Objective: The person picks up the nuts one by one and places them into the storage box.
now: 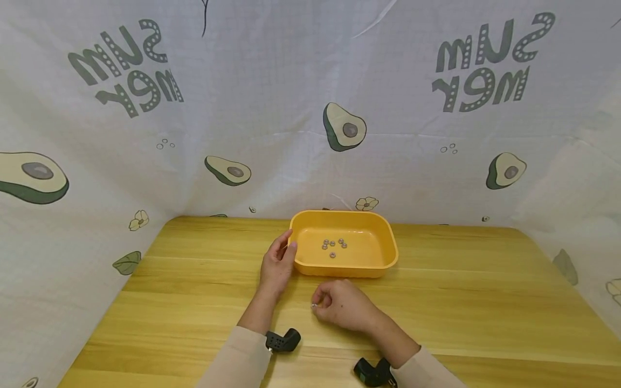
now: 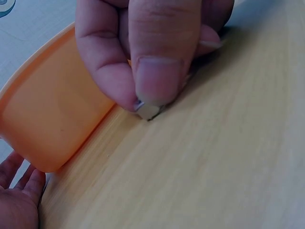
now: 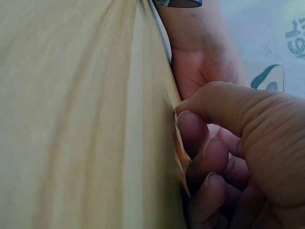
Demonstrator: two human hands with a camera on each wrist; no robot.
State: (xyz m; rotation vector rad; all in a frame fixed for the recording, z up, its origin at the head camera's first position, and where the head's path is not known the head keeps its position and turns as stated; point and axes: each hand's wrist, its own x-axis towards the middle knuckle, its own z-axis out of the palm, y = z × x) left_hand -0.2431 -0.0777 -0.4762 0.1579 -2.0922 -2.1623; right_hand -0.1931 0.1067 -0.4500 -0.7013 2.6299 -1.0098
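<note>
Fingers of the right hand (image 1: 344, 305) pinch a nut (image 1: 314, 305) before the tray (image 1: 346, 272) in the head view; the left hand (image 1: 277, 267), fingers loosely straight, touches the tray's left side. More nuts (image 1: 332, 243) lie inside. Left wrist view: the gripped nut is near the table (image 2: 214, 167). Right wrist view: curled fingers, the nut indistinct.
</note>
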